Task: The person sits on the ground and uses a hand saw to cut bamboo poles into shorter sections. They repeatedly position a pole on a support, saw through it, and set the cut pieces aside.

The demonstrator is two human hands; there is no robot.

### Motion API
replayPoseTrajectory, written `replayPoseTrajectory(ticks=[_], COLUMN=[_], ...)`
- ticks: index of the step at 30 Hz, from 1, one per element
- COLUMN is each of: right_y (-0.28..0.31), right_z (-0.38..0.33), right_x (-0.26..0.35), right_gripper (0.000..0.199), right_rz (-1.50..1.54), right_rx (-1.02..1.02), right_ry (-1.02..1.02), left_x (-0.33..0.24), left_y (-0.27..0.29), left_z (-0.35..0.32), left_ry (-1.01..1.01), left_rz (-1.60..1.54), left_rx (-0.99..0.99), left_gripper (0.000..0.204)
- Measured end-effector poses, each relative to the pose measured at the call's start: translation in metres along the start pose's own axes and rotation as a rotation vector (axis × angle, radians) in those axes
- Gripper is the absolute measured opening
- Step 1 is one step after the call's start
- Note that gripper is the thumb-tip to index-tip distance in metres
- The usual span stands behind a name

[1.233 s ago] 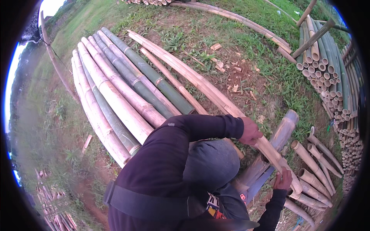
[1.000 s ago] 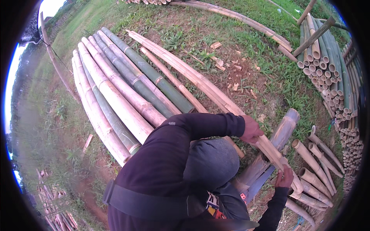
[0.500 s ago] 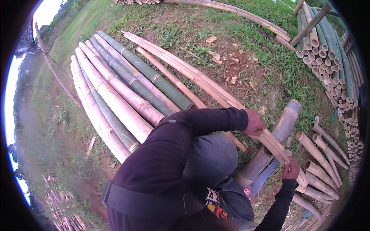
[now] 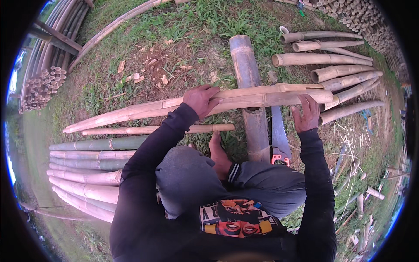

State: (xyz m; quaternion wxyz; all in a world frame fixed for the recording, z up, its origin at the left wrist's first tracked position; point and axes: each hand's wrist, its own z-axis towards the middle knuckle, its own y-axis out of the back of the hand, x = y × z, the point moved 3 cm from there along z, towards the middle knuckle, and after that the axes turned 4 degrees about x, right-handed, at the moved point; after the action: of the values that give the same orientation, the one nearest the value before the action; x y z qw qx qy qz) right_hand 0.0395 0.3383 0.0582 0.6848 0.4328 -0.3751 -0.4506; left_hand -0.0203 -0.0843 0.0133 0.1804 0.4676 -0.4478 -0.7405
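Note:
Two long pale split bamboo lengths [image 4: 257, 99] lie together across a thick grey bamboo log [image 4: 245, 63]. A narrow slit shows between them near the right end. My left hand [image 4: 200, 101] is closed over them left of the log, thumb toward me. At their right end, my right hand [image 4: 308, 114] has its fingertips on the near edge of the bamboo, with the thumb apart. Beneath the bamboo, beside the log, lies a handsaw [image 4: 279, 131] with a red-orange handle; its upper part is hidden. My bare foot [image 4: 219, 155] rests left of the log.
A thinner bamboo pole [image 4: 157, 129] lies just nearer me. Several thick green and pale poles [image 4: 87, 179] are at my left. Short cut bamboo pieces [image 4: 323, 59] lie at the right. Stacked bamboo [image 4: 48, 78] stands far left, more [image 4: 349, 17] far right. Wood chips [image 4: 135, 77] dot the grass.
My view has swung round to the right, so the bamboo now runs nearly level across it. My hands are farther apart along the bamboo, and the right hand's grip has loosened.

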Motion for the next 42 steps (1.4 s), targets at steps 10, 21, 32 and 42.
replayPoseTrajectory(ticks=[10,21,32,42], right_y=[-0.030,-0.091,-0.058,0.071], right_z=[-0.295,-0.391,-0.451,-0.476], right_x=[-0.084,0.020,0.022,0.054], right_gripper=[0.044,0.038,0.039,0.047], right_rz=[0.024,0.149,0.170,0.671], right_rx=[0.815,0.576,0.563,0.451], right_ry=[-0.132,-0.130,-0.299,-1.122], left_x=[-0.009,-0.015,-0.017,-0.020], left_y=[-0.015,-0.014,-0.016,-0.019], left_z=[-0.001,0.003,0.004,0.006], left_ry=[0.020,-0.007,0.082,0.115], left_rz=[0.144,0.263,0.329,0.410], left_rx=[0.057,0.107,0.190,0.216], left_gripper=[0.036,0.034,0.035,0.036])
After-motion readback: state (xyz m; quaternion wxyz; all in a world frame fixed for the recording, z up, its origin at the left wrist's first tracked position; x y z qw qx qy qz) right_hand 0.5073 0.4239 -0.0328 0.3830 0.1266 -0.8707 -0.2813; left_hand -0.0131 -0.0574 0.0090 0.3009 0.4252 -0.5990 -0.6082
